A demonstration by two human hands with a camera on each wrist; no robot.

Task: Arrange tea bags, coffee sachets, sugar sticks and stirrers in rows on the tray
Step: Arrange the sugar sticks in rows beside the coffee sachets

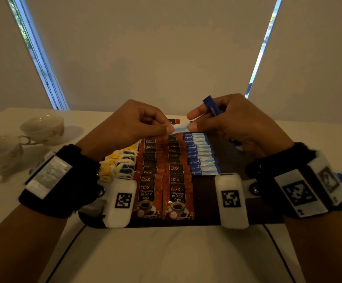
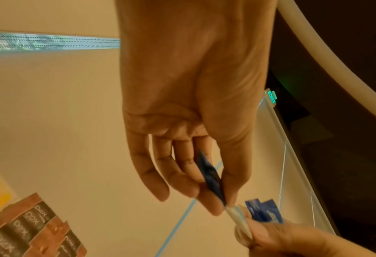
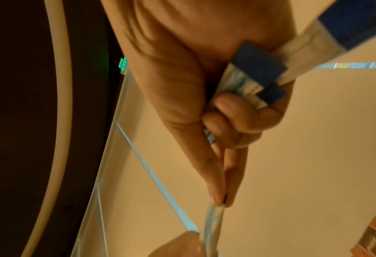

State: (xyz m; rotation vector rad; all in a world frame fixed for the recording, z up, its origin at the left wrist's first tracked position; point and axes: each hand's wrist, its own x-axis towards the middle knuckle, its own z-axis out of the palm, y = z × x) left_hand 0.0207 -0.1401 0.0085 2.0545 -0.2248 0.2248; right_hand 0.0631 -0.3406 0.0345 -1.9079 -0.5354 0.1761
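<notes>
The tray [image 1: 207, 203] is dark brown and lies flat on a pale table [image 1: 166, 252]. All positions below are given relative to the tray.

Contents of the tray:
- Left part: tea bags [image 1: 121, 164], yellow and white with blue tags, packed close together.
- Centre: coffee sachets [image 1: 164, 180], red-brown with a black panel printed "D2X Black Coffee", in two overlapping rows running from the near edge to the far edge.
- Right of centre: sugar sticks [image 1: 200, 154], blue and white with "equal" printed on them, in one overlapping row. The right part of the tray beyond this row shows bare surface.

Above the far end of the tray, one sugar stick [image 1: 181, 127] is held level between both hands. The left hand [image 1: 133, 123] pinches its left end between thumb and forefinger; the other fingers are loosely curled. The right hand [image 1: 233, 121] pinches its right end between thumb and forefinger, while its remaining fingers are curled round a bundle of further sticks [image 3: 255, 76].

Left of the tray, two pale teacups [image 1: 23, 139] stand on the table, well apart from it.
</notes>
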